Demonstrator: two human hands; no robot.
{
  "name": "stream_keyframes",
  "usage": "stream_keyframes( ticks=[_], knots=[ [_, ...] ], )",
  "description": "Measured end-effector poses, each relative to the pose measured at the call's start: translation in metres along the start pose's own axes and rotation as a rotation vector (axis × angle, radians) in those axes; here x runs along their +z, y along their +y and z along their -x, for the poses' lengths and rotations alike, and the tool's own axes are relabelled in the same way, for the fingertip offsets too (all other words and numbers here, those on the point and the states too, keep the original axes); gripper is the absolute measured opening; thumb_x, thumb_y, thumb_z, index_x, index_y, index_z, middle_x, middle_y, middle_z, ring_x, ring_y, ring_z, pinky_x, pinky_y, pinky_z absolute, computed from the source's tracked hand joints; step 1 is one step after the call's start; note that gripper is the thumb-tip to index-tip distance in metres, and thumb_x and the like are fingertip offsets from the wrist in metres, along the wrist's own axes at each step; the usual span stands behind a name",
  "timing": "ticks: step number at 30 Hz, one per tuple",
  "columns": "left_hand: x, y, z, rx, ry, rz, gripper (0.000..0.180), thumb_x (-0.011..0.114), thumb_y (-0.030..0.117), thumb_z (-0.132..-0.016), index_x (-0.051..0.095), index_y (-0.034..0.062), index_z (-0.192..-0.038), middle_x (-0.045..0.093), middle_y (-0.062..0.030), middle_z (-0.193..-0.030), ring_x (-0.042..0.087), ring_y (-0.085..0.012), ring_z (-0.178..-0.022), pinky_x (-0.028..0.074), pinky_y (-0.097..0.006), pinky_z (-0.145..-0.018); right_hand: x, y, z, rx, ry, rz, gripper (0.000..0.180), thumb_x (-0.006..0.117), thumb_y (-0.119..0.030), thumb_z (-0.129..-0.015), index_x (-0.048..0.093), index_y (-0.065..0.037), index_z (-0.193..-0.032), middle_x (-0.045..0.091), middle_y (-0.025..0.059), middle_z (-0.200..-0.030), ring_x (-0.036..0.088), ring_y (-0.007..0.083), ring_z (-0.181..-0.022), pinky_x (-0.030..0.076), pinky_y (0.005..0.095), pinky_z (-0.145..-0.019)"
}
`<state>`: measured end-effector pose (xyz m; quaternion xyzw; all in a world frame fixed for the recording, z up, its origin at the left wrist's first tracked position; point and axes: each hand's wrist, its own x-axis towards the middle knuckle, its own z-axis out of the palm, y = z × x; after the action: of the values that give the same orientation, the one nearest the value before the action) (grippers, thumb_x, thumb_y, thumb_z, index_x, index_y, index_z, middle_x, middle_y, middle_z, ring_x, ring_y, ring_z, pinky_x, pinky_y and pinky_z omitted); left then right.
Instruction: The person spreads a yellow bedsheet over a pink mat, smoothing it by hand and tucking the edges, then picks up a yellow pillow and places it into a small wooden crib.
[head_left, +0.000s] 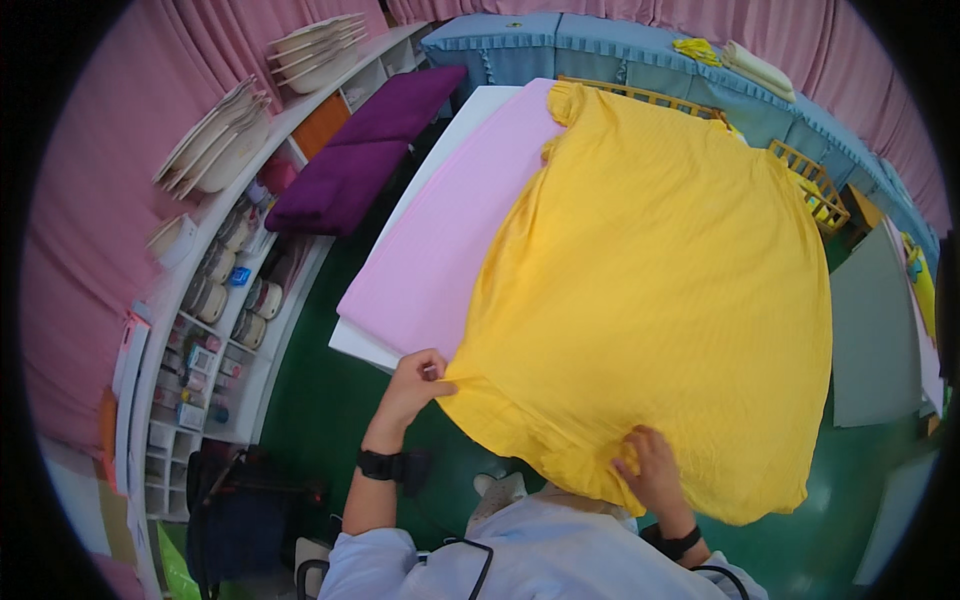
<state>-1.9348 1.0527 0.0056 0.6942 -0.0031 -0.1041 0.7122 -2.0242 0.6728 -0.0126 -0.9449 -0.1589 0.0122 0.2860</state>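
Observation:
A large yellow sheet (650,280) with fine creases spreads over the bed-like table in front of me and hangs past its near edge. My left hand (408,388) pinches the near left corner of this cloth between thumb and fingers. Against its near part lies my right hand (657,470), fingers bent and thumb held apart, touching the fabric without a visible grip. Left of the sheet, a pink pad (450,230) shows on the white tabletop (362,342). The cloth hides the rest of the surface.
On the left stands a white shelf (245,400) with jars and boxes, and stacked basins (215,140) on top. Purple cushioned seats (335,185) flank the table. Behind it are blue-covered benches (600,45) and a wooden rail (650,97). A grey panel (875,330) stands right.

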Motion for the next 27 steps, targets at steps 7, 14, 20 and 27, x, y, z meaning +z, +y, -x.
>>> stream_keyframes(
  ticks=[7,14,20,27],
  knots=[
    [-0.09,-0.094,-0.104,-0.16,0.267,-0.027,0.009,0.054,0.005,-0.08,0.056,0.0041,-0.09,0.058,-0.0049,-0.076,0.056,-0.0126,-0.065,0.045,-0.024,-0.057,0.065,-0.077,-0.052,-0.013,-0.018,0.165,0.067,0.073,-0.033,-0.063,0.043,-0.006,-0.117,0.044,0.0172,-0.117,0.044,0.033,-0.107,0.037,0.0408,-0.086],
    [-0.027,-0.093,-0.236,-0.163,-0.116,0.232,0.031,0.046,0.0,-0.085,0.047,-0.0031,-0.115,0.058,-0.0139,-0.106,0.059,-0.0209,-0.09,0.052,-0.033,-0.073,0.108,-0.097,-0.116,0.027,-0.015,0.036,0.083,0.078,-0.035,-0.054,0.04,-0.006,-0.122,0.043,0.0176,-0.119,0.041,0.0336,-0.11,0.034,0.043,-0.091],
    [0.036,-0.028,-0.252,-0.723,-0.363,0.493,0.033,0.042,0.023,-0.093,0.049,-0.0024,-0.113,0.056,-0.0161,-0.111,0.061,-0.0231,-0.092,0.052,-0.038,-0.079,0.133,-0.122,-0.17,0.056,0.054,0.23,0.068,0.071,-0.025,-0.061,0.044,-0.013,-0.122,0.045,0.0179,-0.115,0.044,0.0324,-0.104,0.036,0.0404,-0.088],
    [0.043,-0.047,-0.269,-0.736,-0.584,0.811,0.039,0.047,0.029,-0.09,0.046,0.0019,-0.119,0.052,-0.0138,-0.119,0.055,-0.0206,-0.102,0.047,-0.035,-0.086,0.142,-0.128,-0.176,0.042,-0.089,0.18,0.021,0.057,-0.001,-0.061,0.059,-0.005,-0.082,0.053,0.0107,-0.082,0.053,0.0287,-0.08,0.046,0.0355,-0.064]
  ],
)
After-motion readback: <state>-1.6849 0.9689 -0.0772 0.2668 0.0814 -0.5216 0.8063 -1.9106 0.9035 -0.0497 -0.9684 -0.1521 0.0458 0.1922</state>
